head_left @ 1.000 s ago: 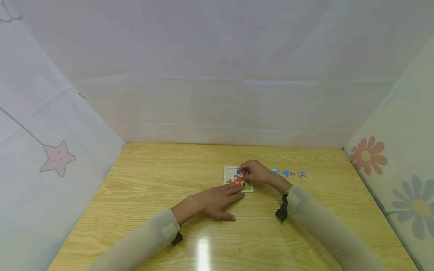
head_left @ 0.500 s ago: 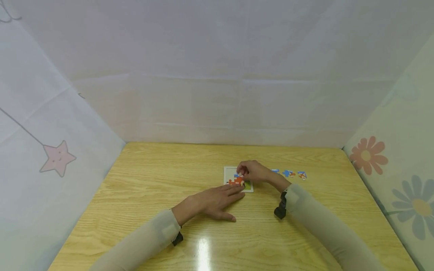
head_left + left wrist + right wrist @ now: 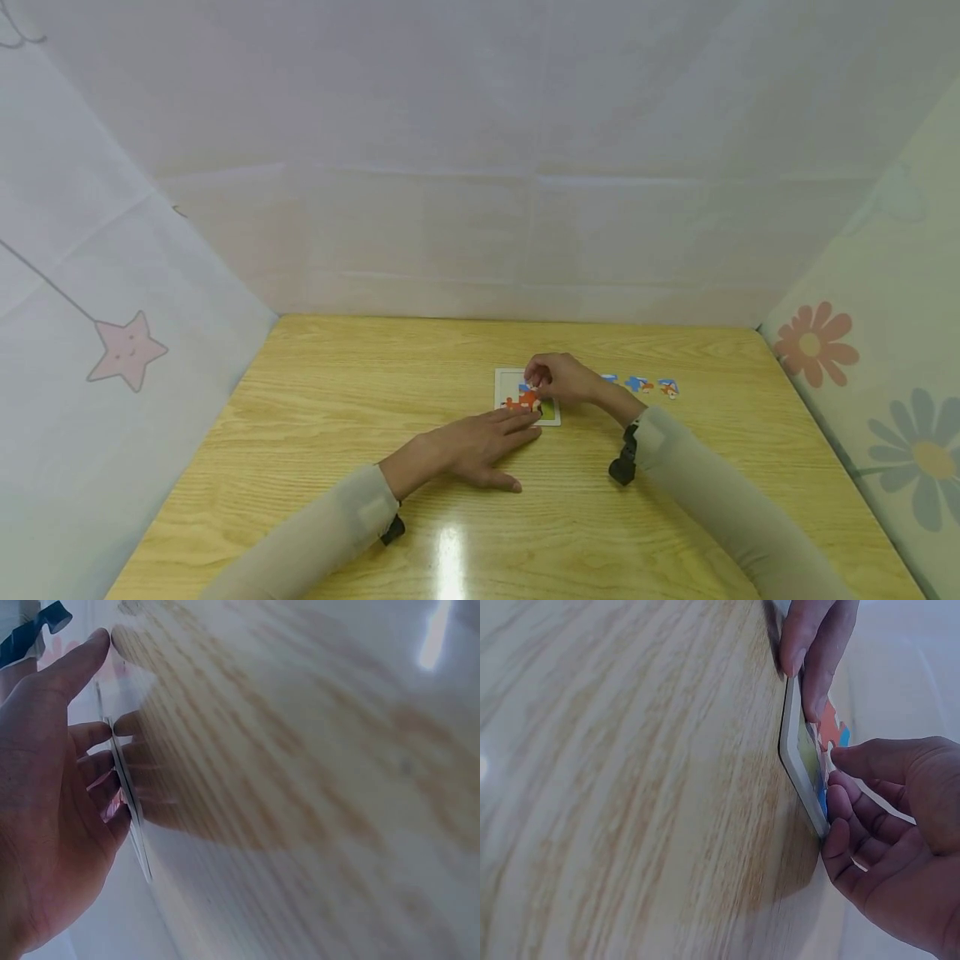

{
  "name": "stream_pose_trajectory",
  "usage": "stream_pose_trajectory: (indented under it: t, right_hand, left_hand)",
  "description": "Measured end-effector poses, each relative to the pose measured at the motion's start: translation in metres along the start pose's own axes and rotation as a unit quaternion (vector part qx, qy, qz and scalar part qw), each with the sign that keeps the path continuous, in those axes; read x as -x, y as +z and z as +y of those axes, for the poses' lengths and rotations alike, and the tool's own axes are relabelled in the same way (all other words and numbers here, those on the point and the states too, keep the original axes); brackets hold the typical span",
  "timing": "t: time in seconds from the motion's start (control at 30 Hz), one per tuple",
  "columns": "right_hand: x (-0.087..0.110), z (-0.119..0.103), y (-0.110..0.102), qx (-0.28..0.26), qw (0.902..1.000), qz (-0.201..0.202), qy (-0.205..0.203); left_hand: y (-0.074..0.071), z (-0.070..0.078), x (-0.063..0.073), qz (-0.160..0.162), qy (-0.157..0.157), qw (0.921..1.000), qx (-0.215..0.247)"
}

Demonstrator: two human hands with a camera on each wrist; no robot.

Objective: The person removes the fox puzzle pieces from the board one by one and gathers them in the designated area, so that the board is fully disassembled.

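Note:
A small square puzzle board with a white rim lies on the table, partly filled with joined orange, blue and green pieces. My left hand lies flat with straight fingers, its fingertips resting on the board's near edge. Over the board's right side, my right hand pinches a small puzzle piece between thumb and forefinger, against the pieces in the board. The fingers hide most of that piece. In the right wrist view, the board's pale rim shows beside the curled fingers.
To the right of the board, loose puzzle pieces lie in a row, partly behind the right wrist. The wooden table is bordered by hanging cloth at the back and at both sides.
The right hand and wrist shift very slightly while the fingers keep their pinch at the board. The left hand stays in place, and the loose pieces have not moved.

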State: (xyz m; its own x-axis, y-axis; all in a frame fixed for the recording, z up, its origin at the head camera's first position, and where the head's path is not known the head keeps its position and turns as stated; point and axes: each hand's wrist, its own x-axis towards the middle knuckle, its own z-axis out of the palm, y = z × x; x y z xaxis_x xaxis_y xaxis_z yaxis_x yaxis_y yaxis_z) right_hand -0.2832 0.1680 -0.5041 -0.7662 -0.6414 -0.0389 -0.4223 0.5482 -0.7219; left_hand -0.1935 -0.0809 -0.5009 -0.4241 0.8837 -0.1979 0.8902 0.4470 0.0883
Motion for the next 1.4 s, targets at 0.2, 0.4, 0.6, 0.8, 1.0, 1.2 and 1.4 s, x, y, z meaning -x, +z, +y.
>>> stream_pose_trajectory:
  t: [0.2, 0.4, 0.6, 0.8, 1.0, 1.2, 1.4]
  right_hand:
    - [0.0, 0.0, 0.0, -0.03, 0.9994, 0.012, 0.009]
    - [0.0, 0.003, 0.003, -0.055, 0.9981, 0.016, 0.021]
    - [0.002, 0.006, 0.004, -0.077, 0.9966, 0.023, 0.017]
    - [0.005, 0.006, 0.001, -0.114, 0.9928, 0.026, 0.029]
    - [0.008, 0.005, -0.001, -0.145, 0.9882, 0.028, 0.04]
    - [0.009, 0.01, -0.001, -0.16, 0.9854, 0.041, 0.043]
    - [0.012, 0.01, -0.004, -0.177, 0.9824, 0.046, 0.039]
  left_hand:
    - [-0.001, 0.001, 0.0, -0.001, -0.001, 1.0, 0.002]
    - [0.0, 0.002, 0.001, 0.001, 0.001, 1.0, 0.002]
    - [-0.001, 0.003, 0.001, 0.003, 0.001, 1.0, -0.003]
    - [0.0, 0.002, 0.002, 0.005, 0.005, 1.0, -0.003]
    - [0.001, 0.002, 0.002, 0.005, 0.006, 1.0, -0.005]
    - [0.002, 0.002, 0.001, 0.0, 0.001, 1.0, -0.004]
    - [0.001, 0.001, 0.0, -0.001, 0.002, 1.0, -0.006]
